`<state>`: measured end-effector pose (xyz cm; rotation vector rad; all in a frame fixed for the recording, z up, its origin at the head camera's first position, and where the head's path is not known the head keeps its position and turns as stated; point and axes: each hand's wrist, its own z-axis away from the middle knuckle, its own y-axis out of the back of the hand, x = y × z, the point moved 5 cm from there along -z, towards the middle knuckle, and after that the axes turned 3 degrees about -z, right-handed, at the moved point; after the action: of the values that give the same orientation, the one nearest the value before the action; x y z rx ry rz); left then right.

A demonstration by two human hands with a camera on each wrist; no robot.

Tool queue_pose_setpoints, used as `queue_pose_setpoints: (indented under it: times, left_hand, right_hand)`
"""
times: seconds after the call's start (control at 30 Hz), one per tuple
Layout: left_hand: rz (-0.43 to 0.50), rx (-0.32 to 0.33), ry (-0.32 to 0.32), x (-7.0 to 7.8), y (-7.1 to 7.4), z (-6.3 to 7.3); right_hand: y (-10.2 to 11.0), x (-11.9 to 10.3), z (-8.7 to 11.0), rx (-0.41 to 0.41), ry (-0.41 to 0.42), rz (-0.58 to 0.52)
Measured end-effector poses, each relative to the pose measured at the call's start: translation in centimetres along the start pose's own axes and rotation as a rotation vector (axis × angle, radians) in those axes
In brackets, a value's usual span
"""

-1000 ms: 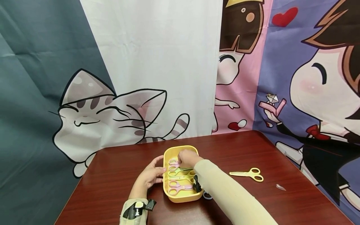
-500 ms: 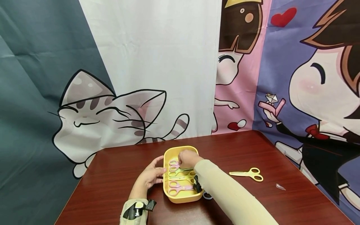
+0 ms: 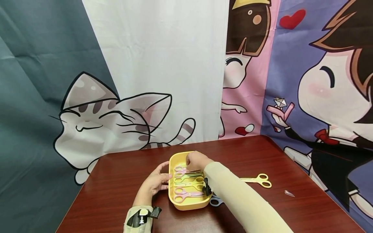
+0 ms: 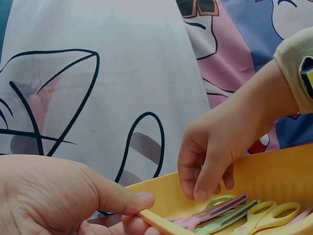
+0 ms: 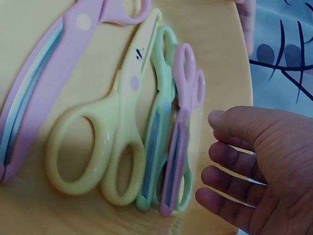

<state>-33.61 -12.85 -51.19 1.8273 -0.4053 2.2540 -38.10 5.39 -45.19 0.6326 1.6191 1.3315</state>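
Observation:
A yellow tray (image 3: 172,194) holds several small scissors laid side by side. My left hand (image 3: 155,182) grips its left rim, thumb at the edge, as the left wrist view shows. Over the far end of the tray is my right hand (image 3: 196,161), its fingers loosely bent with nothing between them. Closest to its fingertips in the right wrist view lie pink scissors (image 5: 183,110), overlapping green scissors (image 5: 159,117). Beside these are yellow scissors (image 5: 128,88), then another pair of pink scissors (image 5: 73,41) toward the near end.
Pale yellow scissors (image 3: 261,180) lie on the dark red table (image 3: 125,168) to the right, partly behind the right sleeve. Blue-grey scissors (image 3: 215,201) show beside the tray's near right corner. A small clear piece (image 3: 289,193) lies farther right. A cartoon-printed cloth (image 3: 175,64) hangs behind.
My right hand has risen off the far pink scissors and shifted slightly right and back, leaving them in the tray. More of the blue-grey scissors shows. The left hand stays at the rim.

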Motion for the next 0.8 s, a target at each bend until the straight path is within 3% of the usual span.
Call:
queue_pose_setpoints:
  times: [0.23,0.37,0.57,0.8]
  left_hand:
    - [-0.004,-0.006,-0.001,0.0,-0.1,0.1]
    - [-0.001,-0.005,0.003,0.1,-0.2,0.2]
    - [0.001,-0.005,0.008,0.3,-0.1,0.3]
    - [-0.001,0.004,0.009,0.5,0.0,0.4]
  right_hand:
    - [1.2,1.1,0.0,0.035,0.011,-0.028]
    - [2.3,1.3,0.6,0.063,0.032,-0.084]
    - [4.1,1.7,1.9,0.124,0.074,-0.076]
    - [5.3,3.4,3.2,0.166,0.041,-0.113]
